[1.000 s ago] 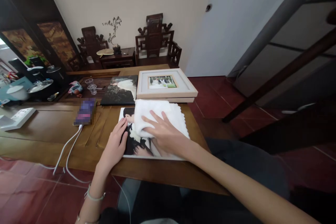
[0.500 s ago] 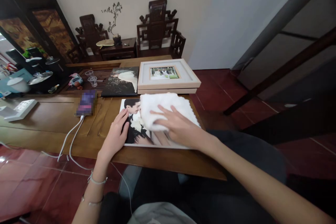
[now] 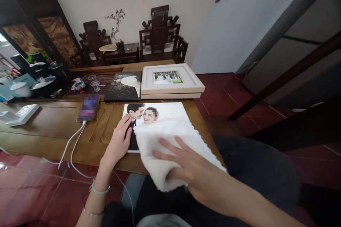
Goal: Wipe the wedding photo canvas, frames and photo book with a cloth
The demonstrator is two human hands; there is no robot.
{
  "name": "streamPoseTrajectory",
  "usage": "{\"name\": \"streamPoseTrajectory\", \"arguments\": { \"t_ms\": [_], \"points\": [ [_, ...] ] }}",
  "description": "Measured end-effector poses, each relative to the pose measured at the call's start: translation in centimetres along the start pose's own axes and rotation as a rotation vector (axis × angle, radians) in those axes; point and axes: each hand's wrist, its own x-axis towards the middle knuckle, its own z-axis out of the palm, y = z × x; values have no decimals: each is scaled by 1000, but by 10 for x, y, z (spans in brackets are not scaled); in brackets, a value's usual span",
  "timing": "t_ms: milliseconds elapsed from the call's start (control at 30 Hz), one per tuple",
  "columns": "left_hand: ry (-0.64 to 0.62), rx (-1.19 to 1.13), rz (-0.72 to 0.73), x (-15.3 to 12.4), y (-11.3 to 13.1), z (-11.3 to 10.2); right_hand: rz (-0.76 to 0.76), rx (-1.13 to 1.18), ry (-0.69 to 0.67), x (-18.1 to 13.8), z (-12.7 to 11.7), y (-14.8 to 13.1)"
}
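A photo panel (image 3: pixel 170 110) showing a couple lies flat on the wooden table close to its front edge. My left hand (image 3: pixel 122 137) rests on the panel's left edge, fingers stretched out and holding nothing. A fluffy white cloth (image 3: pixel 160 131) covers the lower right of the photo and hangs over the table edge. My right hand (image 3: pixel 183 159) has its fingers spread on top of the cloth, with the thumb tucked at its fold, gripping it.
Behind the panel are a stack of light wooden picture frames (image 3: pixel 173 90) and a dark photo panel (image 3: pixel 119 90). On the left sit a phone (image 3: pixel 88 108) with white cables, a power strip (image 3: pixel 22 115), small clear cups (image 3: pixel 95 85) and a glass-lidded pot (image 3: pixel 44 82).
My right hand has drawn the cloth toward me, down past the panel's near edge, uncovering the photo's upper part. My left hand stays at the panel's left edge.
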Motion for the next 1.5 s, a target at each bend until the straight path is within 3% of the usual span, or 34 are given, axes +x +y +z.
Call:
{"name": "streamPoseTrajectory", "arguments": {
  "t_ms": [133,267,400,567,733,900,1033,1133,1267,1367,1500],
  "points": [
    [15,-4,1,-1,-3,1,125,-6,92,-13,-13,43],
    [13,-5,11,-1,-4,1,313,-69,175,9,-17,70],
    [59,-52,38,-1,4,-2,400,-147,116,55,-14,47],
    [215,-208,79,-3,11,-9,75,-133,77,85,4,-2],
    [160,-158,87,-3,5,-7,-57,-55,5,52,7,-21],
    [44,-40,42,-2,-3,0,82,-15,24,-2,-4,-6],
    [51,-8,78,-3,-6,1,255,-56,125,-16,-9,30],
    [73,-8,96,-3,-9,2,327,-27,224,7,-18,56],
    [69,-33,125,-1,-14,2,293,207,386,73,-33,63],
    [56,-18,128,0,-16,0,273,407,305,128,-37,54],
    [37,25,114,1,-13,-2,180,257,258,171,-32,44]
  ]
}}
